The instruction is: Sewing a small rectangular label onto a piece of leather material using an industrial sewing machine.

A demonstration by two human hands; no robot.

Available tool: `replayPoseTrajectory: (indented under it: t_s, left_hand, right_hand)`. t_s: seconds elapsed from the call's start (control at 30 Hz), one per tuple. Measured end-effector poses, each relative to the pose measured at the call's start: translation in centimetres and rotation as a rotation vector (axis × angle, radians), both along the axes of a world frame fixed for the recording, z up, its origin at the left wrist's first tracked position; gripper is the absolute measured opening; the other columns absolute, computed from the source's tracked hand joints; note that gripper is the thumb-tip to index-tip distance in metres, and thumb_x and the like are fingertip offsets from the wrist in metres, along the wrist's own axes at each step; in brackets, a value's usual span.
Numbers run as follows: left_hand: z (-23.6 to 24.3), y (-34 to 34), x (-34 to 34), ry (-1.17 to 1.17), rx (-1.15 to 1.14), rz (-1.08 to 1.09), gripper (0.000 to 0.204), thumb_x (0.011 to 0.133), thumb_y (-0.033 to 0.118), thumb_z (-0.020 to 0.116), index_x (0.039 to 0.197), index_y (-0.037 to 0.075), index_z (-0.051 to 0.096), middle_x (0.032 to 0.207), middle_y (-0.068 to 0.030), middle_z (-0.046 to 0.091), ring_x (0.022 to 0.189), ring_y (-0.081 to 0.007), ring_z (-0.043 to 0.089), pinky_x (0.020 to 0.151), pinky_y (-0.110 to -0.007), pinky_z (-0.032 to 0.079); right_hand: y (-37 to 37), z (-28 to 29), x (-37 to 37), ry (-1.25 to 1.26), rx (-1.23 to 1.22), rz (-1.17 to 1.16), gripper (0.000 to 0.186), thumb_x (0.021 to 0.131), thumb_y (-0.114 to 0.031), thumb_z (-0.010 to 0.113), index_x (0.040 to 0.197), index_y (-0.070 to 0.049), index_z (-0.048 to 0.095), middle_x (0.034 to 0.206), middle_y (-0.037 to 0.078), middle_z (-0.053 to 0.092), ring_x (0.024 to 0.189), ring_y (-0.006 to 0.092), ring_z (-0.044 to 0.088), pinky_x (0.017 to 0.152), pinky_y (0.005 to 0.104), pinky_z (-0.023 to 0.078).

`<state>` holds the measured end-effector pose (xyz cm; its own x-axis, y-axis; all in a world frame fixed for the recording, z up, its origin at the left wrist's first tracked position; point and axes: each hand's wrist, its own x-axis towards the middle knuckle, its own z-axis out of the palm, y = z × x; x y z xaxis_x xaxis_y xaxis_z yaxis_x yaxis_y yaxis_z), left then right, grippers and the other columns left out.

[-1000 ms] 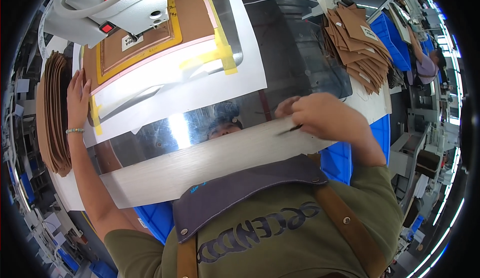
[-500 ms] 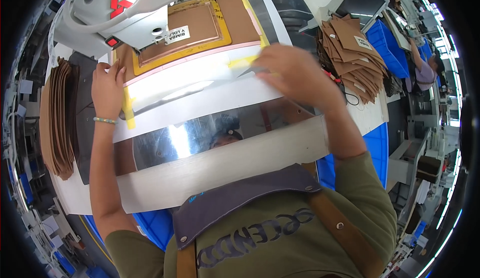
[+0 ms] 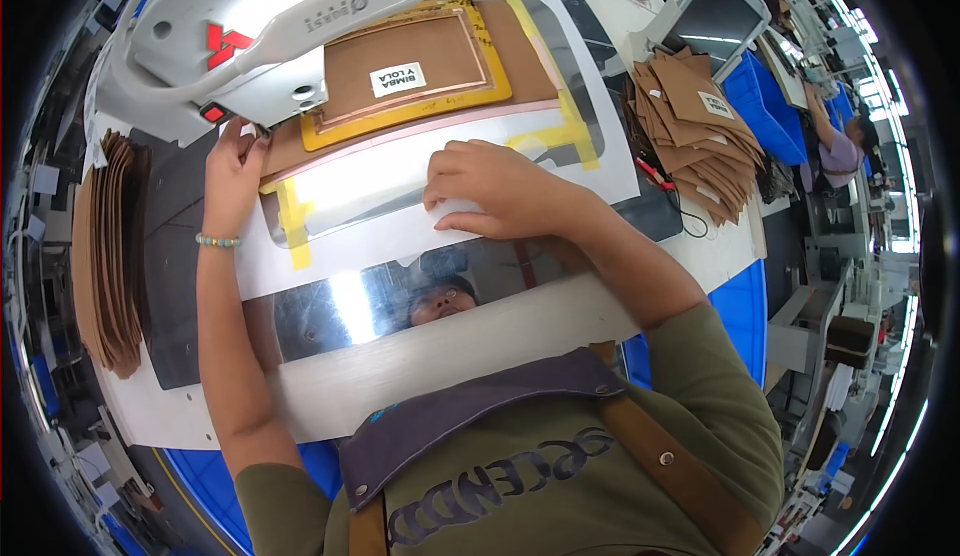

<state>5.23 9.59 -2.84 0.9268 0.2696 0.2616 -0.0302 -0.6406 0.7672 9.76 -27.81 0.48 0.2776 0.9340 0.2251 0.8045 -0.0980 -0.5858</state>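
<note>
A brown panel [image 3: 527, 61] lies under a yellow frame [image 3: 497, 64] with a white label [image 3: 398, 80] inside it. The panel rests on a clear template sheet with yellow tape [image 3: 582, 136] at its corners, over a white sheet [image 3: 620, 171]. My left hand [image 3: 235, 178] is at the panel's left edge, thumb and fingers closed on its corner; the fingertips are partly hidden beside the machine. Over the front of the template my right hand [image 3: 500, 191] hangs with bent fingers and a gap to the thumb, nothing visibly held.
A white sewing machine head [image 3: 210, 51] overhangs the panel's left side. Stacked brown pieces stand left [image 3: 108, 256] and right [image 3: 700, 131]. Red-handled snips [image 3: 655, 176] lie near the right pile. Behind it are a screen [image 3: 715, 16] and blue bin [image 3: 765, 106]. Another person [image 3: 840, 141] works far right.
My right hand has moved left and nearer me from the template's right corner. The template, panel and frame appear shifted right and slightly nearer; my left hand stays at the panel's left edge.
</note>
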Motion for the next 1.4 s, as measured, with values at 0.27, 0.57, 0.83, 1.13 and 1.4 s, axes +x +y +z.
replayPoseTrajectory:
  t_s: [0.27,0.57,0.83,1.13,1.4]
  left_hand:
    - [3.9,9.7,-7.9,0.493,-0.148,-0.021,0.053,0.101,0.007,0.057,0.153,0.008,0.049,0.072,0.0064,0.053,0.064,-0.0029,0.053,0.056,-0.021,0.051]
    - [2.3,8.8,-8.7,0.073,-0.072,0.330,0.033,0.094,0.014,0.073,0.124,0.002,0.075,0.115,-0.0065,0.077,0.104,-0.0126,0.069,0.094,-0.029,0.053]
    - [7.8,9.1,-25.4,-0.416,0.147,0.489,0.052,0.093,0.004,0.068,0.145,0.006,0.062,0.140,-0.0070,0.067,0.124,-0.0162,0.063,0.105,-0.028,0.049]
    - [-1.3,3.7,-54.5,-0.264,-0.201,1.197,0.063,0.091,-0.005,0.063,0.153,0.004,0.054,0.153,-0.0119,0.056,0.138,-0.0211,0.056,0.112,-0.032,0.046]
    - [-14.0,-1.1,-72.0,0.235,-0.201,1.393,0.069,0.084,-0.008,0.067,0.152,0.001,0.054,0.150,-0.0159,0.059,0.133,-0.0248,0.061,0.111,-0.034,0.048]
  right_hand:
    - [-0.1,0.7,0.2,0.052,0.000,0.020,0.030,0.084,-0.025,0.080,0.105,-0.007,0.069,0.108,0.011,0.063,0.106,0.0327,0.058,0.094,0.0427,0.046]
    - [0.8,1.6,-0.8,0.058,-0.057,-0.039,0.029,0.080,-0.018,0.080,0.102,-0.003,0.068,0.104,0.012,0.062,0.102,0.0333,0.058,0.092,0.0415,0.046]
    - [0.9,1.3,-1.7,0.157,-0.048,-0.093,0.027,0.080,-0.007,0.077,0.104,-0.001,0.066,0.101,0.012,0.058,0.098,0.0288,0.058,0.090,0.0345,0.047]
    - [0.9,1.0,-1.7,0.138,-0.023,-0.089,0.023,0.083,-0.005,0.074,0.104,-0.001,0.065,0.101,0.012,0.057,0.096,0.0274,0.058,0.089,0.0333,0.046]
    - [0.7,0.7,-1.5,0.120,-0.024,-0.086,0.021,0.085,-0.006,0.072,0.104,0.000,0.065,0.101,0.012,0.056,0.096,0.0276,0.058,0.089,0.0328,0.046]
